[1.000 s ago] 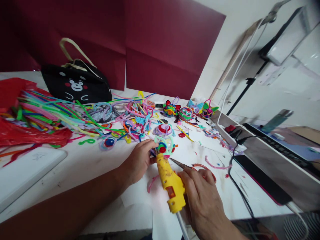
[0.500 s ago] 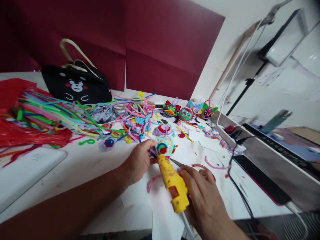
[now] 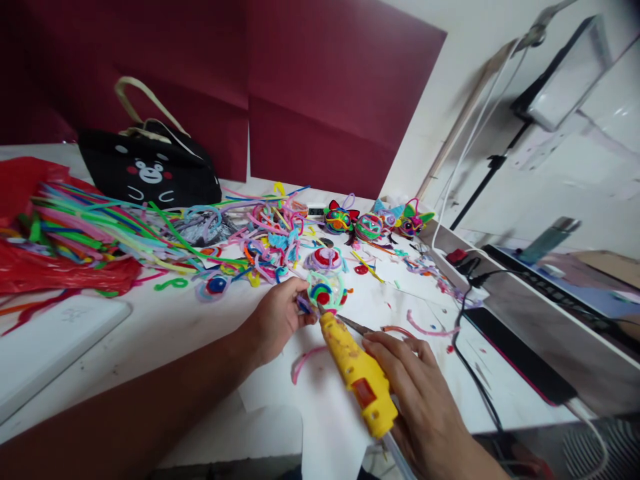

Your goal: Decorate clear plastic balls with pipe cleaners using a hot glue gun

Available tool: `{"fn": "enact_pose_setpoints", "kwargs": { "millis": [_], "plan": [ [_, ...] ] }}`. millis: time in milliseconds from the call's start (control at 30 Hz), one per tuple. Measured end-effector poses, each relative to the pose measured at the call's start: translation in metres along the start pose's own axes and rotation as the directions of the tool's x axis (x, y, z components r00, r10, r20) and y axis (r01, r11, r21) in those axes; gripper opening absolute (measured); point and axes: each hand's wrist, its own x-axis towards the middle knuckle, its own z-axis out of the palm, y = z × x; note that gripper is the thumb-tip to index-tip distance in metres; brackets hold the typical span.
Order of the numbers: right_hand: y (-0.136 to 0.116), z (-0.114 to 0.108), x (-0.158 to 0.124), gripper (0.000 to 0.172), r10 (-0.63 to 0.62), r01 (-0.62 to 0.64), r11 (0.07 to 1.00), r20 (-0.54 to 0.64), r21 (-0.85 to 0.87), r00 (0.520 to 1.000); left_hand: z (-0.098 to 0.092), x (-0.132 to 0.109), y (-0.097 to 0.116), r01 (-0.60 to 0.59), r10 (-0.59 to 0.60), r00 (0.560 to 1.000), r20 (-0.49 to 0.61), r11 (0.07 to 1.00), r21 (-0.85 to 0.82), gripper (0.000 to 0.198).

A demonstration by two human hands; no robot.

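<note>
In my left hand (image 3: 283, 313), closed by thumb and fingers, is a pipe-cleaner ball (image 3: 334, 285) in pale green with red and blue coils. A yellow hot glue gun (image 3: 357, 373) is gripped by my right hand (image 3: 417, 387), its nozzle close to the ball's lower left side; whether it touches I cannot tell. A pointed metal tool (image 3: 354, 325), perhaps scissors or tweezers, also sticks out from the right fingers; its handle is hidden. Just behind the ball lies a red and lilac pipe-cleaner piece (image 3: 325, 258).
Pipe cleaners (image 3: 95, 227) spill from a red plastic bag (image 3: 75, 277) at left, before a black bag (image 3: 150, 167). Finished pipe-cleaner balls (image 3: 369, 227) stand at the back. A phone (image 3: 520, 353) and a black cable (image 3: 473, 373) lie at right, a white box (image 3: 65, 347) at left.
The glue gun has shifted slightly right and down with my right hand, and its nozzle now shows beside the ball. My left hand keeps its hold on the ball.
</note>
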Motion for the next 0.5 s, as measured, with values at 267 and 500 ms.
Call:
{"fn": "enact_pose_setpoints", "kwargs": {
  "millis": [267, 500],
  "plan": [
    [0.026, -0.022, -0.028, 0.043, 0.178, -0.179, 0.980, -0.023, -0.090, 0.984, 0.002, 0.001, 0.004, 0.013, -0.013, 1.000, -0.014, 1.000, -0.024, 0.009],
    [0.086, -0.019, -0.066, 0.043, 0.355, -0.342, 0.921, 0.040, -0.185, 0.934, 0.001, -0.001, 0.005, 0.054, -0.053, 0.998, 0.018, 0.998, -0.028, 0.012]
  ]
}}
